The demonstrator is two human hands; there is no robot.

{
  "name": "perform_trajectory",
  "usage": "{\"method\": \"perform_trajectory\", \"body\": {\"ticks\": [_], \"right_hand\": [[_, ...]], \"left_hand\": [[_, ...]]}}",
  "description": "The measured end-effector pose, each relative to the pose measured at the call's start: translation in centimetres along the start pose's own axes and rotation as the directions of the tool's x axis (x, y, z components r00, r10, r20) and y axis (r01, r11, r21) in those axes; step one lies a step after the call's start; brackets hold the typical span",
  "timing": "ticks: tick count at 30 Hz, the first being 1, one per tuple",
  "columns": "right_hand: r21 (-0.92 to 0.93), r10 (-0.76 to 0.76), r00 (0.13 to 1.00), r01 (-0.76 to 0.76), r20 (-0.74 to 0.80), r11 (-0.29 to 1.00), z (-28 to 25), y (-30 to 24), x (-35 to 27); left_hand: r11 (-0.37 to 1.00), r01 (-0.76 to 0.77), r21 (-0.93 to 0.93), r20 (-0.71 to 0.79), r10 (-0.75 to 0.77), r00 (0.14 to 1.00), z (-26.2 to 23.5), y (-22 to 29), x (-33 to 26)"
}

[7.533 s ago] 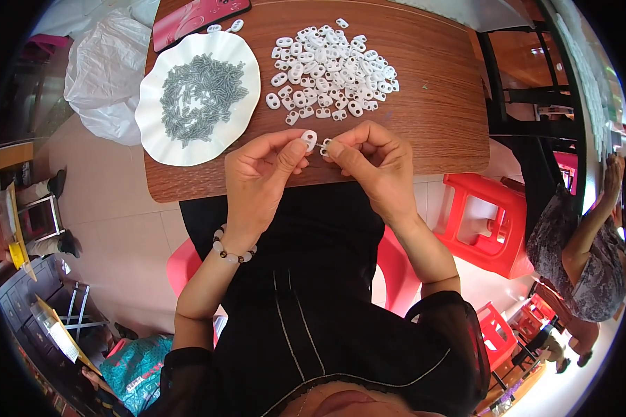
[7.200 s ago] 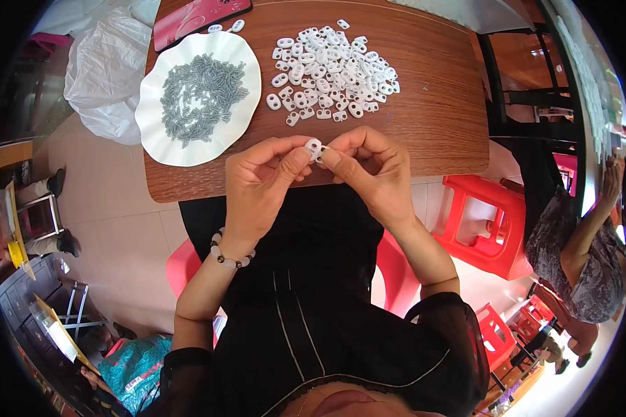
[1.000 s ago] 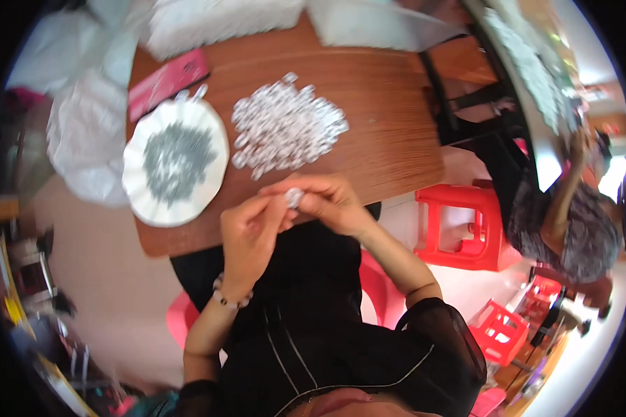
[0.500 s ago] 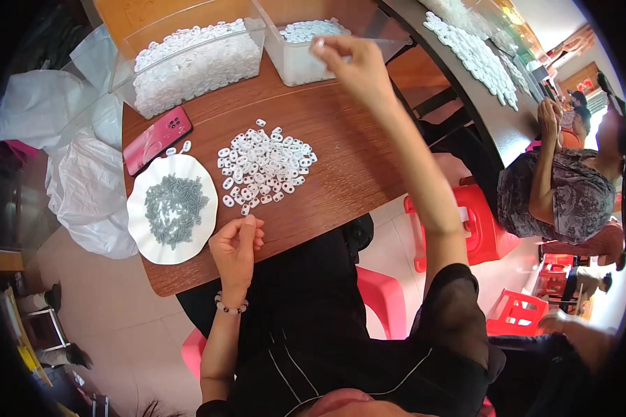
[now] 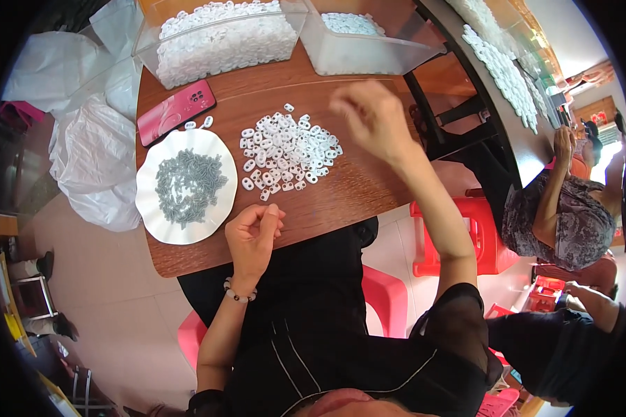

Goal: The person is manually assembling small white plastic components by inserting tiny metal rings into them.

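Note:
My left hand (image 5: pixel 252 236) is at the table's front edge, its fingers curled with the thumb pressed over them; whatever they may hold is hidden. Above the tabletop, to the right of the heap, my right hand (image 5: pixel 374 119) is blurred by motion, and I cannot make out anything in its fingers. Small white two-holed plastic pieces (image 5: pixel 289 149) lie heaped between the hands. Left of them, a white wavy-edged plate (image 5: pixel 148 217) carries many small grey spring-like parts (image 5: pixel 190 186). Beyond my right hand, a clear bin (image 5: pixel 358 61) contains more white pieces.
A larger clear bin (image 5: pixel 226 48) full of white pieces stands at the table's far side. A pink phone (image 5: pixel 177 112) lies beside the plate. White plastic bags (image 5: pixel 94 163) hang at the left. Another person (image 5: pixel 560 212) sits at a dark table (image 5: pixel 494 97) on the right, near red stools (image 5: pixel 459 240).
My right hand has drawn back from the clear bin toward the heap; the small white piece seen at its fingertips no longer shows. My left hand stays curled at the edge. The view has shifted slightly.

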State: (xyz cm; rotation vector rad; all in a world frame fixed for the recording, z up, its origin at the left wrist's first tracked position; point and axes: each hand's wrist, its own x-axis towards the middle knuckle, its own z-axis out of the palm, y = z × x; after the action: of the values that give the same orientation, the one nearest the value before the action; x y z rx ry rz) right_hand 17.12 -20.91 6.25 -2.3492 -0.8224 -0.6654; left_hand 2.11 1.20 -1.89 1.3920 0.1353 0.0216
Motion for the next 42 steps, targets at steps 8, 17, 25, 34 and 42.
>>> {"method": "perform_trajectory", "body": {"ticks": [8,17,25,34,42], "right_hand": [[0.055,0.047,0.925,-0.072,0.377,0.996,2.3,-1.7,-5.7],[0.122,0.040,0.946,-0.083,0.322,0.989,3.5,-1.2,-6.3],[0.370,0.241,0.888,-0.391,0.391,0.842,3.2,-3.6,-6.1],[0.656,0.238,0.855,-0.509,0.462,0.557,2.3,-6.4,-7.2],[0.546,0.061,0.913,-0.293,0.403,0.785,1.4,-7.4,-6.6]], "left_hand": [[0.999,-0.011,-0.035,0.018,0.011,1.000,0.2,-0.3,0.1],[0.999,-0.039,-0.014,0.032,0.040,0.999,0.3,-0.4,0.1],[0.999,-0.010,-0.053,0.074,0.013,0.997,0.1,0.0,0.2],[0.999,0.031,-0.043,0.126,-0.025,0.992,1.2,1.7,0.2],[0.995,0.081,-0.065,0.169,-0.069,0.983,0.9,1.7,0.0]]}}
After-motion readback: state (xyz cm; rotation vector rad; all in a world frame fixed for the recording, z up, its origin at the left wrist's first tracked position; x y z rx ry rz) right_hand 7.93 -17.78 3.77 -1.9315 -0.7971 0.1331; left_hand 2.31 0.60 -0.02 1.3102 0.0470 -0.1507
